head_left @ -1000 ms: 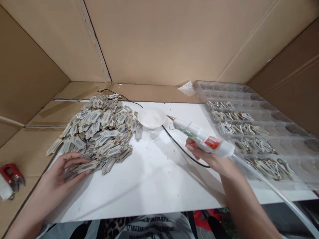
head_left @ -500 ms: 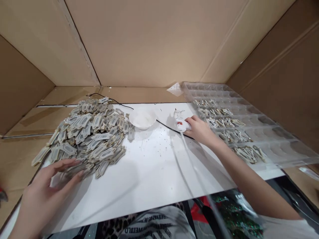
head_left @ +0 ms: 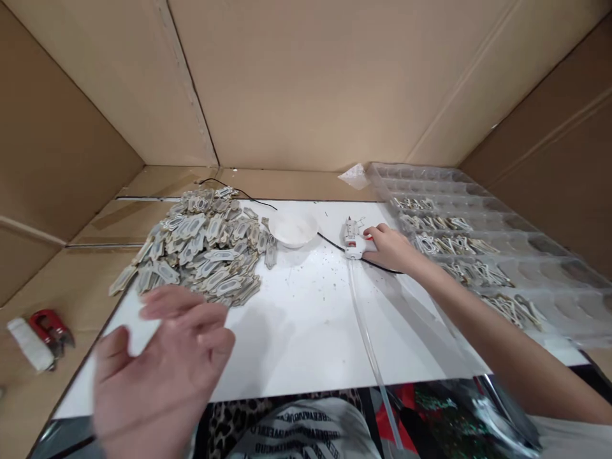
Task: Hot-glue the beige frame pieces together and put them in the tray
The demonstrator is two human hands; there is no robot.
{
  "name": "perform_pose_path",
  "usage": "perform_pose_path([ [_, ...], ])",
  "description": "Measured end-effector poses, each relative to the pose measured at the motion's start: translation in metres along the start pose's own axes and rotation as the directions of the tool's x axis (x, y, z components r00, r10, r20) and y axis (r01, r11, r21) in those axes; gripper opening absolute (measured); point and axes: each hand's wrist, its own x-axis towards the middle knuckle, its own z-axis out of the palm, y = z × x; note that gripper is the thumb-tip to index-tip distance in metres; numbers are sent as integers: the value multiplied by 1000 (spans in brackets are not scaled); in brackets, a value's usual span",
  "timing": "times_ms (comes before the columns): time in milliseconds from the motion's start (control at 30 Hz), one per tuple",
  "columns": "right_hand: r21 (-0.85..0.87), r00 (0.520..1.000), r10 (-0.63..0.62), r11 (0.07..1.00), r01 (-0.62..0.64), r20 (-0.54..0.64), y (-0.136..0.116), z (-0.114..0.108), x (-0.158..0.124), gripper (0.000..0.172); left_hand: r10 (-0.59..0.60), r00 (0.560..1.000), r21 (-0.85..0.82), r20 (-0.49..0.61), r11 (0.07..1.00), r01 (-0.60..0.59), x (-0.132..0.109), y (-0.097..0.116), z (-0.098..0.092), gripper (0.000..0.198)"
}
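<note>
My right hand is wrapped round the handle of a white hot glue gun, whose nozzle points away from me. A long clear glue stick trails from its back end toward the table's front edge. Close to the camera, my left hand is raised with its palm showing, thumb apart and fingers loosely bent. It looks slightly blurred, and I see nothing in it. Behind it lies a heap of flat, elongated grey pieces with pale rims. A shallow white dish stands between heap and glue gun.
At the right, a clear compartment tray holds rows of small pale looped pieces. A black cord crosses behind the dish. Red-handled snips and a white tube lie at far left. Cardboard walls enclose the table.
My left hand has come away from the heap, moving right and turning palm into view. My right hand stays on the glue gun. The view has shifted left, showing the snips and tube.
</note>
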Motion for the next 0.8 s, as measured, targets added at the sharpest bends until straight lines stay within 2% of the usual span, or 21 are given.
perform_pose_path([
  [67, 6, 1000, 0, 1000, 0, 9, 1, -1, -1, 46, -161, 983, -217, -86, 966, 140, 9, 0, 21, 41],
  [200, 19, 1000, 4, 1000, -5, 26, 2, -2, -3, 46, -249, 967, -332, -53, 918, 218, 11, 1, 43, 46],
  [333, 44, 1000, -20, 999, 19, 14, 5, -3, -6, 43, -297, 954, -462, -26, 850, 252, 8, -1, 49, 43],
  [500, 71, 1000, -23, 997, 23, -7, 12, -11, -13, 45, -284, 959, -494, 17, 831, 255, 10, -3, 52, 27],
  [567, 81, 996, -8, 997, 15, -86, 11, -16, -17, 41, -285, 955, -598, 86, 751, 279, 12, -3, 53, 12],
  [600, 92, 987, -13, 995, 28, -160, 9, -19, -21, 38, -291, 945, -670, 149, 674, 313, 12, -3, 54, 8],
  [667, 131, 930, -60, 985, 114, -363, 0, -27, -32, 29, -291, 907, -782, 305, 467, 413, 12, -4, 56, 17],
  [733, 184, 826, -137, 943, 278, -546, -18, -35, -49, 21, -297, 856, -815, 424, 288, 504, 12, -5, 61, 20],
  [800, 246, 717, -235, 832, 497, -656, -42, -44, -71, 12, -306, 829, -821, 467, 198, 536, 11, -9, 67, 19],
])
